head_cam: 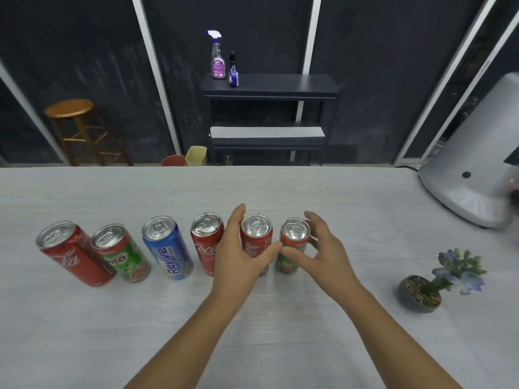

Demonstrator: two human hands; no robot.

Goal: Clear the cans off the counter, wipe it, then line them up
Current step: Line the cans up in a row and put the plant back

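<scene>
Several cans stand in a row on the pale counter (252, 318): a red cola can (73, 254) at the far left, a green can (120, 252), a blue can (167, 247), then a red cola can (205, 242). My left hand (238, 254) is curled round a red can (257, 234), thumb in front, fingers behind. My right hand (317, 248) wraps round the green and red can (293, 240) at the row's right end. Both cans stand upright on the counter.
A small potted plant (429, 284) with blue flowers sits at the right. A grey appliance (471, 164) stands at the far right corner. Beyond the counter are a dark shelf (269, 85) with two spray bottles (219, 56), a wooden stool (73, 127) and two bins (193, 155).
</scene>
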